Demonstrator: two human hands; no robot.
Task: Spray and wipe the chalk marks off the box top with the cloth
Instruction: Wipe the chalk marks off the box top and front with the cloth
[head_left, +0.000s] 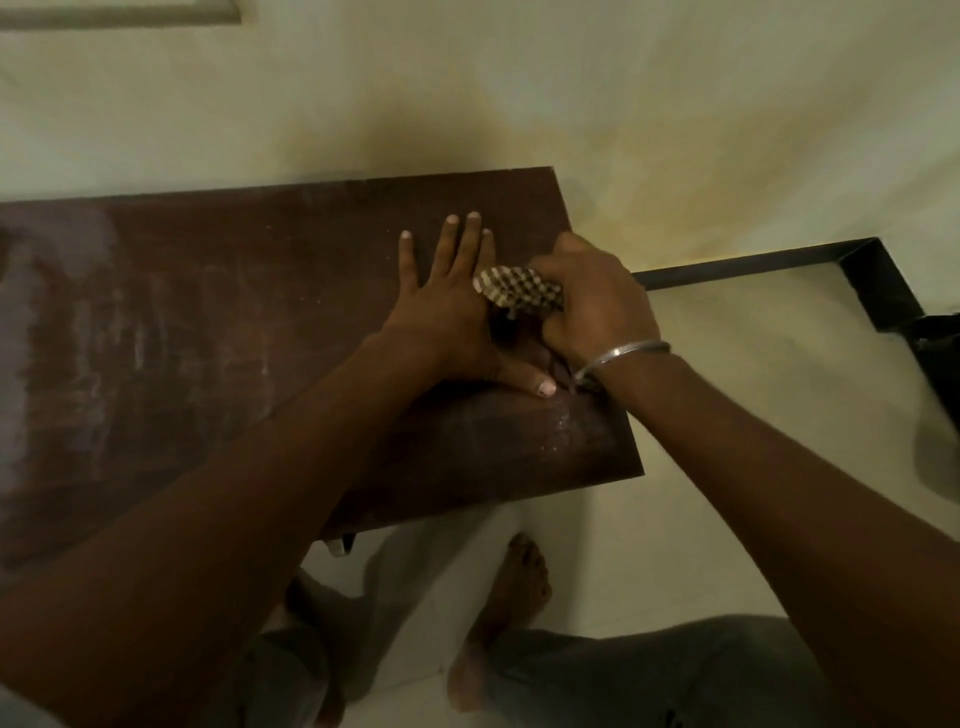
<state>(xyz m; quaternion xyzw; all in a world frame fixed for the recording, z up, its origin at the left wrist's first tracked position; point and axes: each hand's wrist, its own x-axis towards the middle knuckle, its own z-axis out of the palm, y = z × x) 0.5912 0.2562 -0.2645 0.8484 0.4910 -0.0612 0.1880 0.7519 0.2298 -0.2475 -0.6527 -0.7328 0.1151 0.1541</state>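
The dark brown box top (218, 291) fills the left and middle of the view, with faint whitish chalk smears across its left half. My left hand (447, 306) lies flat on the wood near the right end, fingers spread. Beside it, my right hand (592, 301) is closed on a checked brown-and-cream cloth (517, 290), pressing it onto the box top; a metal bangle circles that wrist. The cloth pokes out between the two hands. A wet sheen with small droplets shows near the front right corner (561, 431). No spray bottle is visible.
The box stands against a pale wall (467, 93). A black skirting strip (779, 260) runs along the floor to the right. Below the box's front edge are my bare foot (519, 582) and grey trouser legs on the pale floor.
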